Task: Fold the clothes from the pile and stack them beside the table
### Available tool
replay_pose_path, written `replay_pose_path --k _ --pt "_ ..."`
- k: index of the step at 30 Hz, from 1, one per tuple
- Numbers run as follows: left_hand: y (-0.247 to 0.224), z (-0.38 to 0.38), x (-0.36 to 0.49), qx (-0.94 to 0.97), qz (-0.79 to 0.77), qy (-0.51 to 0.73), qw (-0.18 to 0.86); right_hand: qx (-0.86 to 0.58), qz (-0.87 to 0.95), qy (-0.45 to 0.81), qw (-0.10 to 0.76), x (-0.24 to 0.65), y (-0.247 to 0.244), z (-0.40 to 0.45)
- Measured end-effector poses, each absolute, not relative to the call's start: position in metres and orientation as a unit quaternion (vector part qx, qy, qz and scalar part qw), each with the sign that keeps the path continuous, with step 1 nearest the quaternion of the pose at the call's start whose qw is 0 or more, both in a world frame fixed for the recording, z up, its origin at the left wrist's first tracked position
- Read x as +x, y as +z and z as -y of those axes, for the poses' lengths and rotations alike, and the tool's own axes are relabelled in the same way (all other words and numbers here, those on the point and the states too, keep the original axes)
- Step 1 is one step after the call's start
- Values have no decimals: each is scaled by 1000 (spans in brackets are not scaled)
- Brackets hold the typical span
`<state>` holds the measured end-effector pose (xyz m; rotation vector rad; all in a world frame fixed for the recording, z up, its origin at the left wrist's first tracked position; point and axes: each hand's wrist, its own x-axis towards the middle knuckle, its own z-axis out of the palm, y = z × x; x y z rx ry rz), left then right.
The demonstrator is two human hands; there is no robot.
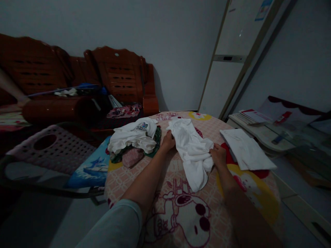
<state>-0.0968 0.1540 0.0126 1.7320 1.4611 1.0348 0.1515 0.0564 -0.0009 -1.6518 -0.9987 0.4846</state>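
Home living room, carved wooden seating (122,67) along a wall (181,51), cartoon tablecloth (170,170) (dog (190,215) included), woven chair (63,148)

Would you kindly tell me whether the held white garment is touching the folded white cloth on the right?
Apart: the head view shows patterned tablecloth between the held garment and the folded cloth.
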Motion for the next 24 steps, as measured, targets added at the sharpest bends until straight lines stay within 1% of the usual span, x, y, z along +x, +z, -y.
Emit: replay_pose_path --k 3,6,9,13,17,22,24 --pt "24 -155 -101 692 -586 367 207 -705 375 162 579 165 2 -56" --pt "39 -161 -121 656 -619 421 92 -725 275 74 627 190 2 -57" --pt "45 -165 -135 625 -628 462 29 -732 246 41 634 208 -5 -59" --pt "40 -165 -132 635 -620 459 29 -728 315 74 604 208 -17 -62" --pt "36 -167 -129 656 -621 426 49 -713 353 98 597 203 -20 -64" --pt "27 -168 -130 666 -676 287 133 -728 342 32 593 202 -16 -61" --pt "22 -167 -126 669 -681 261 144 -730 358 1 582 200 -11 -57"
